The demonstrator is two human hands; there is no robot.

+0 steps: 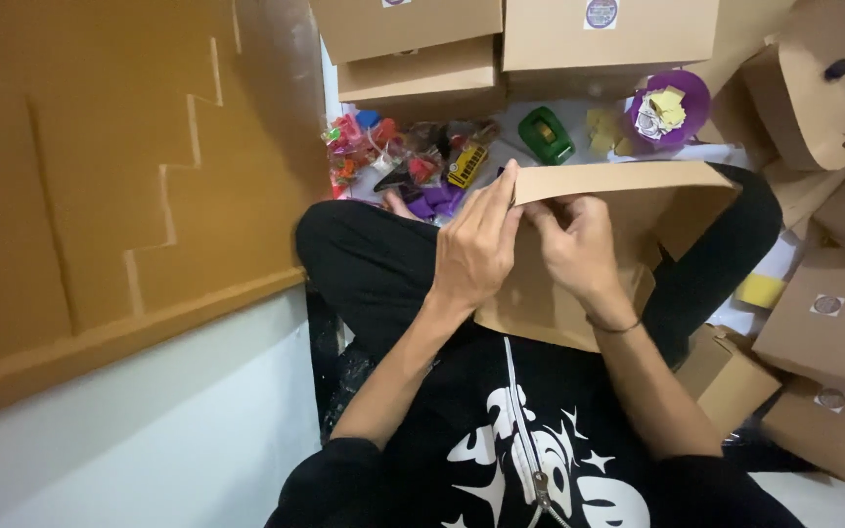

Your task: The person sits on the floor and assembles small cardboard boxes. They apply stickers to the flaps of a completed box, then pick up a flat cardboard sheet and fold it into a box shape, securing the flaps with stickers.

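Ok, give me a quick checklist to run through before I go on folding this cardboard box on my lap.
1. Both hands on the cardboard box: ok, left hand lies flat on the flap, right hand pinches the fold.
2. Box supported on the lap: ok.
3. Top flap creased flat: not ok, it stands partly raised.
4. Green tape dispenser within view: ok, on the floor ahead.
5. Inside of the box: cannot tell.

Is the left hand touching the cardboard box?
Touching. The head view shows the left hand laid flat on the cardboard box, its fingertips at the folded top edge.
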